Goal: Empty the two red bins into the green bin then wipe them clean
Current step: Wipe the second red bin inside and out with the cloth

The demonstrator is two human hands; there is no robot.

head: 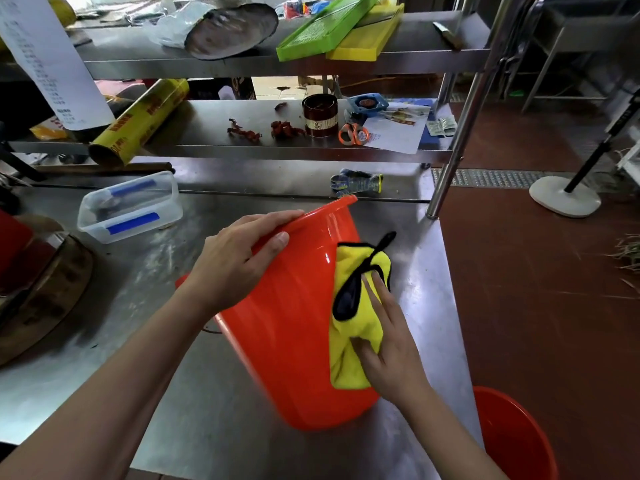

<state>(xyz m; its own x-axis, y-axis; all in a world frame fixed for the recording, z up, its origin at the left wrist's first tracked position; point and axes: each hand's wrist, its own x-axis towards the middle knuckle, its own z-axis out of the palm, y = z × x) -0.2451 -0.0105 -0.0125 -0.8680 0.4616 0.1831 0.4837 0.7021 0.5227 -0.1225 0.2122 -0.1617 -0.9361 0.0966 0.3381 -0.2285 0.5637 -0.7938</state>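
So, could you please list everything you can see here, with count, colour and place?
bin: 1, red, tilted on the steel table
second bin: 1, red, on the floor, right
cloth: 1, yellow with black trim, against the bin's side
container: 1, clear, blue clips, table left
glove: 1, blue-grey, back of table
scissors: 1, orange, lower shelf
tin: 1, dark brown, lower shelf
roll: 1, yellow, lower shelf
trays: 2, green and yellow, top shelf
left hand: grips the bin's rim
right hand: presses the cloth

Commercial kitchen: stainless-steel surface (214, 393), steel shelves (221, 140) above; wooden chopping block (45, 292), cling-film roll (138, 123), dried chillies (284, 129), red tiled floor (540, 306).
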